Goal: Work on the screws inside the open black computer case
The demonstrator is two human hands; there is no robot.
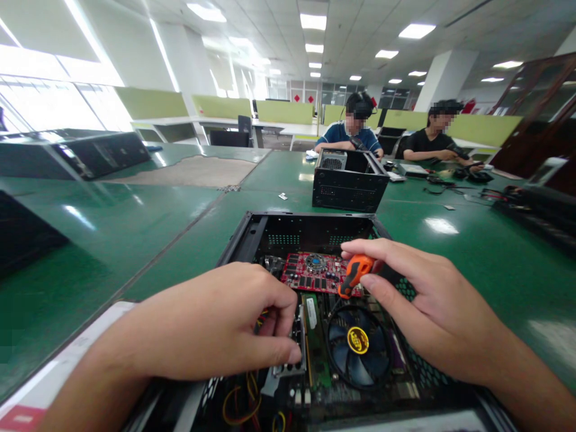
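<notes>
An open black computer case (310,225) lies in front of me. My right hand (416,297) grips an orange and black screwdriver (355,275) between thumb and fingers. Its shaft slants down beside the cooling fan (359,348), which has a yellow centre label; the tip is hard to make out. Behind the screwdriver lies a red graphics card (299,270) with a small round fan. My left hand (234,321) is curled over a perforated metal part (297,336), fingers bent in; coloured wires show by them, but its grip is hidden. A green memory stick (314,327) stands between the hands.
Another black case (346,186) stands beyond mine on the green table (198,210). More cases (103,153) lie at the left. Two people (348,132) sit across the table, with cables and parts (463,174) near them. Yellow and red wires (245,402) loop inside my case.
</notes>
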